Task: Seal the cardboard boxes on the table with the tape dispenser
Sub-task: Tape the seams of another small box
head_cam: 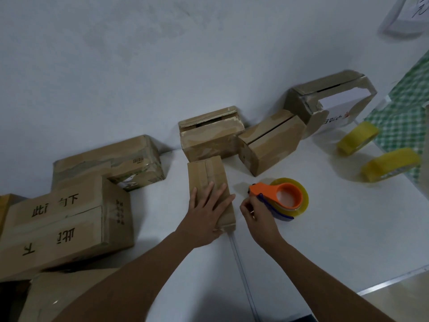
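- Your left hand (205, 211) lies flat, fingers spread, pressing on the small cardboard box (210, 182) at the centre of the white counter (325, 240).
- The small cardboard box is plain brown and narrow, its top flaps meeting in a seam that runs lengthwise.
- Your right hand (254, 213) curls its grip around the blue handle of the tape dispenser (279, 197), at 3 o'clock from the box.
- The tape dispenser has an orange body with a round hub and carries a clear yellowish roll; it rests on the counter just beside the box, not touching it.
- Two unsealed boxes (210, 133) (270, 142) sit at 12 and 1 o'clock.
- Two yellow tape rolls (357, 141) (391, 165) lie at 2 o'clock.
- A stack of larger boxes (67, 219) stands at 9 o'clock.
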### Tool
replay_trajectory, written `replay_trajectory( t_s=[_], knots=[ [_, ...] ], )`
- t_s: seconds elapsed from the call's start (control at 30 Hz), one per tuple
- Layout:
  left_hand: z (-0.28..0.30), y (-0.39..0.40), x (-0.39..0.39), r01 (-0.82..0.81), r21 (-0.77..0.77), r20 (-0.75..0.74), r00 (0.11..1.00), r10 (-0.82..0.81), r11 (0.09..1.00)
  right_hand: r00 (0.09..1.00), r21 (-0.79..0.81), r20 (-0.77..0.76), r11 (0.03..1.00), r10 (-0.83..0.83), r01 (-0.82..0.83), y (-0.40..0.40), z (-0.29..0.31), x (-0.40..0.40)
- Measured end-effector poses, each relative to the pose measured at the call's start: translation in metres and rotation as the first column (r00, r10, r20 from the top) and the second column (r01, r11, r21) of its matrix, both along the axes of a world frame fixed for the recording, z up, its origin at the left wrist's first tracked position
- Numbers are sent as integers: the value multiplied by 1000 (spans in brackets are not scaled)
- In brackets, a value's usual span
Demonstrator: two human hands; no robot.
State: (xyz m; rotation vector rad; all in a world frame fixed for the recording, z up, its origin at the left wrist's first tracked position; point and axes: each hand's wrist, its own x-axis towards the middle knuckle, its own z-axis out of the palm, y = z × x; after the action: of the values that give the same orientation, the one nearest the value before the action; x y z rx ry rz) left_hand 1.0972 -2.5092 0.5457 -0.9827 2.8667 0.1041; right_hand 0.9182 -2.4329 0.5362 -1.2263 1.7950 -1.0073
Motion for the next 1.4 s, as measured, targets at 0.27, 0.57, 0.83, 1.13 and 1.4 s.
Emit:
replay_trajectory(
  t_s=[0.27, 0.57, 0.83, 1.13, 1.4],
  knots=[
    [0, 2, -3, 4, -113, 35, 999, 0, 994, 1000, -93, -14, 996, 13, -14, -7, -20, 18],
    [0, 1, -4, -21, -65, 42, 999, 23, 998, 945, 174, 285, 978, -162, 116, -5, -33, 39],
    [0, 0, -4, -22, -37, 66, 998, 25, 999, 894, 286, 347, 940, -285, 189, -1, -27, 24],
    [5, 2, -6, -55, -52, 60, 997, 58, 997, 935, 169, 351, 985, -41, -20, -3, 5, 38],
    [1, -1, -2, -28, 28, 54, 998, 27, 999, 956, 225, 291, 969, 37, -106, -1, 7, 26]
  ],
)
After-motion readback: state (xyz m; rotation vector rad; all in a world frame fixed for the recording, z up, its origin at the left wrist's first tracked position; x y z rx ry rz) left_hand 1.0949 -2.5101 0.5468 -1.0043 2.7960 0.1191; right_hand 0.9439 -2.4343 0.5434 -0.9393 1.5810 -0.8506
